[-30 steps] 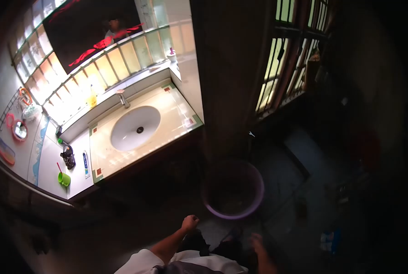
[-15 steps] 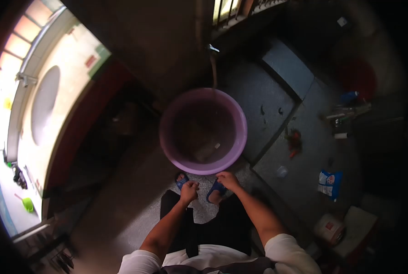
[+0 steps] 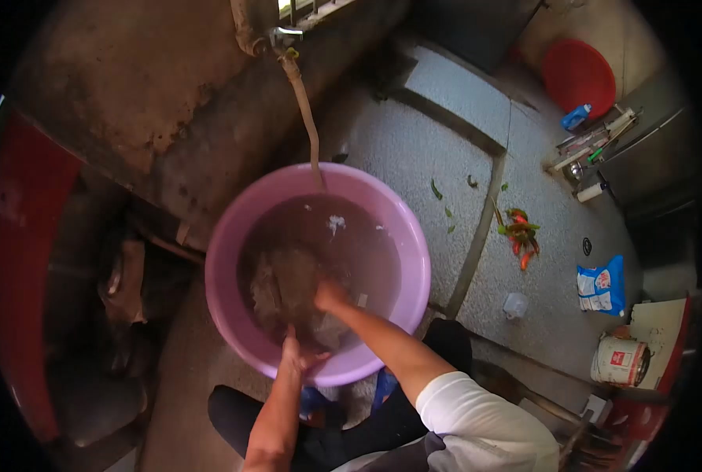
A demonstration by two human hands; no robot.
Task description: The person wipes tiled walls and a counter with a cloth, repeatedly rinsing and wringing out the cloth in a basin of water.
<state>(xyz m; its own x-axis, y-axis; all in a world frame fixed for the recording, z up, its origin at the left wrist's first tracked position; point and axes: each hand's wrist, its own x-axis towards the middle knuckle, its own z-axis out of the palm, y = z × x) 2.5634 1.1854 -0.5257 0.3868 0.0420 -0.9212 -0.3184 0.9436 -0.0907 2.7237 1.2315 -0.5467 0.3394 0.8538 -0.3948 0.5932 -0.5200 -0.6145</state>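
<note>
A large pink basin (image 3: 219,303) on the floor holds murky water with a brownish, cloth-like mass (image 3: 288,275) under the surface. My left hand (image 3: 297,358) is at the basin's near side, its fingers apart, some fingertips dipping toward the water beside the mass. My right hand (image 3: 331,297) reaches into the water at the right of the mass, and its fingers are hidden by the murk. Small white bits (image 3: 336,224) float near the middle. A hose (image 3: 306,118) runs from a metal tap (image 3: 286,35) down into the basin.
Red and green peppers (image 3: 519,236), a clear cup (image 3: 514,305) and a blue-white bag (image 3: 602,286) lie on the floor to the right. A labelled tin (image 3: 620,360) stands lower right. A red tub (image 3: 579,79) and blue bottle (image 3: 576,117) are farther back. Dark clutter fills the left.
The view has swung from the sink down to the basin. I am lower and closer to it, and both hands have moved from above my feet into the basin.
</note>
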